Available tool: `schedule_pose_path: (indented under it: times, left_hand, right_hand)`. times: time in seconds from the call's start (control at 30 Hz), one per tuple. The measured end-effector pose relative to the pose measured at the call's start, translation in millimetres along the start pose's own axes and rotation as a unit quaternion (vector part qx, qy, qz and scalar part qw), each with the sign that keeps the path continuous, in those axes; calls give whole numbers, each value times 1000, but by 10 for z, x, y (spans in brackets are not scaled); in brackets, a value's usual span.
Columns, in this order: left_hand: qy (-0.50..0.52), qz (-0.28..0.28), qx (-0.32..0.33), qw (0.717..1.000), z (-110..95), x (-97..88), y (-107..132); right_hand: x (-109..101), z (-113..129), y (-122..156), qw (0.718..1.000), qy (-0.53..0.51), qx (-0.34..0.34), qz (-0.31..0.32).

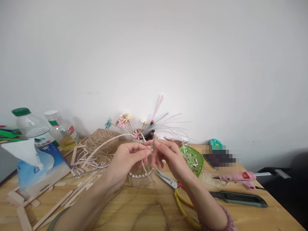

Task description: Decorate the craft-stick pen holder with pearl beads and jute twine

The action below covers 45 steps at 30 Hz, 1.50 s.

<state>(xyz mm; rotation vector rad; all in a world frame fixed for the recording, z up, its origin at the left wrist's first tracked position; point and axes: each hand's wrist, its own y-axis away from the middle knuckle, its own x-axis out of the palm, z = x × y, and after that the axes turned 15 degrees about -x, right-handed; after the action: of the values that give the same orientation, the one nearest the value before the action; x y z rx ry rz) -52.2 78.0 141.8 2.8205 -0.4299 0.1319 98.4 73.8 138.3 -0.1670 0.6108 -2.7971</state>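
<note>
My left hand (126, 160) and my right hand (168, 155) meet over the table, both pinching a strand of jute twine (151, 148) between their fingertips. The twine hangs down from the fingers toward a small round craft pot (139, 178) ringed with pearls. Behind my hands stand little paper flowers (124, 121) on thin stems and silvery wire sprays (170, 130). A ball of twine (102, 140) sits behind my left hand.
A tissue box (39, 166), two plastic bottles (33, 126), wooden sticks (53, 208) and pearl strings (83, 160) lie at the left. Yellow-handled scissors (176, 191), a green dish (193, 158), a pink glue gun (240, 177) and a utility knife (238, 197) lie at the right.
</note>
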Motion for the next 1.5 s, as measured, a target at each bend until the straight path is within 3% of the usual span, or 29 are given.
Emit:
schedule_pose_path:
  times: [0.13,0.3,0.47,0.57,0.63,0.77,0.9,0.97,1.17,1.5]
  left_hand:
    - [15,12,-2,1000,5,-19,-23]
    - [5,11,-30,999,5,-19,-11]
    - [-6,53,-49,997,11,-13,-11]
    - [3,84,-63,994,26,-33,-35]
    - [-5,76,-55,996,38,-57,-56]
    - [-24,16,-20,999,50,-113,-96]
    - [-15,2,2,1000,39,-142,-112]
    - [-24,3,3,1000,29,-145,-109]
    - [-49,3,-17,999,5,-146,-101]
    - [-30,71,-56,995,-42,-178,-51]
  right_hand:
    - [-9,55,1,1000,27,3,-8]
    - [-15,91,-4,994,74,-59,-55]
    - [-38,45,-9,991,51,-69,-101]
    - [-52,-10,-22,991,-3,-47,-128]
    - [-68,-40,-39,989,-52,-23,-133]
    - [-101,-37,-63,989,-114,42,-87]
    - [-64,46,-41,990,-87,111,-6]
    - [-25,94,-26,994,-40,104,16]
    - [0,152,-4,992,113,53,5]
    - [-43,103,10,991,124,8,46]
